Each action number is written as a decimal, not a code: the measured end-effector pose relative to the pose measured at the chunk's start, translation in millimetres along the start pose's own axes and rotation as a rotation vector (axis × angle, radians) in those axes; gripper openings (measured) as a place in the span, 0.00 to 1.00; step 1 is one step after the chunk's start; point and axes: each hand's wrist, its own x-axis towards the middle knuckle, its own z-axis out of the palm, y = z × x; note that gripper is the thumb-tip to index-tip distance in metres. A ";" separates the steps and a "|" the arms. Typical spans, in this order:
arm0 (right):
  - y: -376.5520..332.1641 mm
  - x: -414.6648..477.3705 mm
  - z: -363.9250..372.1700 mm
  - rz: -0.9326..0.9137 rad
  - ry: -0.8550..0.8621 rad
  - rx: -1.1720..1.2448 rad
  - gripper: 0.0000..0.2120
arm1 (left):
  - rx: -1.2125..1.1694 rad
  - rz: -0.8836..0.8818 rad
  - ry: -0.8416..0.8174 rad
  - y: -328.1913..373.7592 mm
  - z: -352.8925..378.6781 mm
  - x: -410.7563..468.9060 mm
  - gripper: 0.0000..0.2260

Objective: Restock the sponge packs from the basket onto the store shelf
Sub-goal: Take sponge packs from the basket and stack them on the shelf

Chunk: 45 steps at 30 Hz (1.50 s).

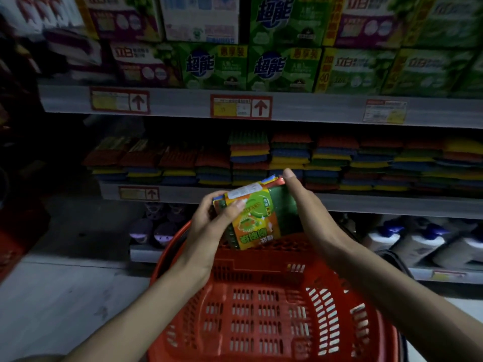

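Green sponge pack (257, 212) — left hand (209, 223), right hand (308, 207) grip its sides.

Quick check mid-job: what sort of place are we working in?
Most likely a supermarket cleaning-goods aisle. Price tags run along the shelf edge, stacked sponge packs sit under boxed detergent, and a red shopping basket is in front.
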 end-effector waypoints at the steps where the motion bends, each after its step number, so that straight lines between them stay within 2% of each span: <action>1: 0.1 -5.2 2.8 -0.019 -0.016 0.039 0.29 | -0.010 -0.005 -0.018 -0.6 1.2 -2.2 0.23; 5: 13.8 -16.8 21.2 -0.101 0.046 0.058 0.23 | -0.025 -0.023 -0.034 -5.0 8.6 -18.3 0.28; 8: 23.8 -28.2 29.9 -0.180 0.094 0.029 0.32 | -0.023 -0.040 -0.022 -4.9 8.2 -27.6 0.28; 11: 30.2 -39.7 37.8 -0.200 0.134 -0.005 0.33 | -0.028 -0.057 -0.033 -5.9 8.2 -40.0 0.29; 13: 39.1 -43.4 41.2 -0.156 0.131 -0.028 0.35 | -0.015 -0.094 -0.017 -11.6 4.2 -47.9 0.30; 17: 50.4 -54.1 39.7 0.064 -0.034 0.027 0.37 | 0.160 -0.195 -0.017 -24.3 -12.5 -54.3 0.35; 20: 72.2 -54.3 24.1 0.134 0.030 -0.027 0.36 | 0.259 -0.222 0.049 -36.8 -27.1 -50.9 0.33; 23: 108.0 -56.1 -4.9 0.208 0.128 -0.495 0.38 | 0.404 -0.226 0.125 -54.5 -46.9 -46.4 0.29; 25: 135.8 -62.8 -26.7 0.286 0.111 -0.946 0.40 | 0.552 -0.220 0.131 -67.0 -62.0 -44.7 0.28; 27: 158.5 -71.6 -44.8 0.271 0.047 -1.357 0.39 | 0.699 -0.194 0.117 -75.4 -76.1 -43.4 0.26; 29: 175.2 -78.9 -55.5 0.204 -0.036 -1.567 0.38 | 0.805 -0.159 0.104 -77.5 -87.6 -43.7 0.25; 31: 183.4 -84.5 -57.0 0.159 -0.081 -1.652 0.37 | 0.873 -0.127 0.099 -76.3 -97.3 -43.0 0.26; 39: 165.8 -85.9 -22.7 0.066 -0.079 -1.558 0.31 | 0.829 -0.131 0.184 -48.9 -108.3 -49.7 0.27; 43: 140.3 -78.8 5.7 -0.069 -0.025 -1.406 0.29 | 0.772 -0.099 0.136 -27.6 -99.5 -60.6 0.25; 45: 124.5 -74.1 22.0 -0.116 -0.001 -1.252 0.30 | 0.726 -0.102 0.120 -16.6 -94.6 -62.9 0.25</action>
